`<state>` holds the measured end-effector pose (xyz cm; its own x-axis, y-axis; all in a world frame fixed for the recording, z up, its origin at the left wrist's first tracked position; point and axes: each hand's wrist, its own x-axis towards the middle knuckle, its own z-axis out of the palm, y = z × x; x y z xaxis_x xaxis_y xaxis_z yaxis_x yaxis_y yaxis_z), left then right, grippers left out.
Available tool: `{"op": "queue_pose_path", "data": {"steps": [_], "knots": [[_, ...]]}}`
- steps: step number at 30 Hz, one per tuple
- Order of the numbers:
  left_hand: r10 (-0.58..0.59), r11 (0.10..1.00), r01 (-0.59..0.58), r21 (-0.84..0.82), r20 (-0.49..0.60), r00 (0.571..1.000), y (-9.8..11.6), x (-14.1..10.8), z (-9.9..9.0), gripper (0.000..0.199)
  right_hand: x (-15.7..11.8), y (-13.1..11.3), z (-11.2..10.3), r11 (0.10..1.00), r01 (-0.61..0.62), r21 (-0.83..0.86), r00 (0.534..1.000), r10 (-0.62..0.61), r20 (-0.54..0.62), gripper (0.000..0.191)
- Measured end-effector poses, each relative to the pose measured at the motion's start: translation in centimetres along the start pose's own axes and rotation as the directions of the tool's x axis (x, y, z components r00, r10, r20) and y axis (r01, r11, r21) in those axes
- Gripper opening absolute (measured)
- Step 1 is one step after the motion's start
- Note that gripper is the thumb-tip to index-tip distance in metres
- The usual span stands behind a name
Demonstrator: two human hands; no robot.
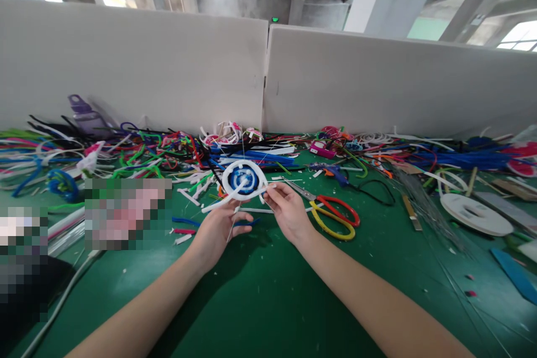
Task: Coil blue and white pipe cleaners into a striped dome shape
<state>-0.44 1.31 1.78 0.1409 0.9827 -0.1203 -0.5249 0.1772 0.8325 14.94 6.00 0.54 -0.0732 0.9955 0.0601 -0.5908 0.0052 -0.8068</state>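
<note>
Above the green table I hold up a round coil of blue and white pipe cleaner, with a thick white ring around its blue middle. Thin pale strands or wires stick out from it. My left hand grips the coil from below, its thumb behind the piece and some fingers curled beneath. At the coil's right edge, my right hand pinches the white pipe cleaner between thumb and fingertips. Scissors with red and yellow handles lie just right of my right hand. Short blue and pink scraps lie left of my left hand.
Heaped colourful pipe cleaners line the back by a pale partition. A blue glue gun with a black cord lies beyond the scissors. On the right are a white spool and a cutter knife; a purple bottle stands back left.
</note>
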Motion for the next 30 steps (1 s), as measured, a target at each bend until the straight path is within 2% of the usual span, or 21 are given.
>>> {"op": "queue_pose_path", "data": {"steps": [3,8,11,16,20,24,30], "knots": [[0.0,0.999,-0.001,-0.037,-0.04,0.999,0.1,0.2,0.0,0.019,0.1,0.0,-0.2,1.0,0.015,0.006,1.0,-0.015,0.017,0.018],[0.092,0.996,-0.092,-0.002,-0.004,0.996,-0.4,0.5,-0.7,0.015,0.2,0.2,-0.2,1.0,0.023,-0.01,0.998,-0.022,0.057,0.021],[0.105,0.994,-0.105,0.007,-0.022,0.994,-0.4,0.5,-0.8,0.014,0.2,0.2,-0.2,0.999,0.022,-0.023,0.998,-0.02,0.066,0.02],[0.067,0.997,-0.069,-0.031,-0.042,0.997,-0.1,0.4,-0.7,0.016,0.1,0.0,-0.2,0.999,0.005,-0.041,0.998,-0.003,0.061,0.018],[-0.043,0.998,0.039,-0.052,-0.088,0.995,0.4,0.4,-0.8,0.013,0.0,-0.3,-0.3,0.993,-0.072,-0.092,0.99,0.082,0.117,0.019],[-0.154,0.976,0.148,-0.161,-0.021,0.988,1.0,0.2,-1.0,0.034,0.2,-0.8,-0.5,0.976,-0.143,-0.162,0.972,0.169,0.163,0.021],[-0.143,0.954,0.19,-0.232,0.205,0.968,1.2,0.4,-1.8,0.046,0.5,-1.4,-1.1,0.94,-0.281,-0.194,0.943,0.308,0.125,0.023]]}}
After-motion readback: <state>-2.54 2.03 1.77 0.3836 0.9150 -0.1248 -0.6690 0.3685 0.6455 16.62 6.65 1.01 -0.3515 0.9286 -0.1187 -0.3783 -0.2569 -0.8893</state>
